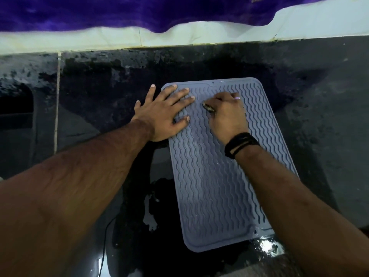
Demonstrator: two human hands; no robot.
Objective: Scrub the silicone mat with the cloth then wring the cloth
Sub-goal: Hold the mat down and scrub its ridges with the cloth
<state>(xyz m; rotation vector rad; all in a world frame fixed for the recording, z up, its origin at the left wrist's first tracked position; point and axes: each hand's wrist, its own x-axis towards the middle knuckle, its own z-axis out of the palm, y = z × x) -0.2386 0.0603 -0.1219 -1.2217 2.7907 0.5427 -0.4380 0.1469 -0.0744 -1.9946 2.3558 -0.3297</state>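
A grey silicone mat (217, 176) with wavy ridges lies flat on a dark wet surface, its long side running away from me. My left hand (163, 112) is spread flat, fingers apart, pressing on the mat's far left corner. My right hand (227, 114) is closed over a small cloth (207, 106) near the mat's far end; only a crumpled bit of the cloth shows beside the thumb. A black band wraps my right wrist.
The dark floor (319, 136) around the mat is wet, with puddles near the mat's near edge. A pale ledge (119, 40) runs along the far side with purple fabric (119, 13) above it. A thin black cable (104, 246) lies at the bottom left.
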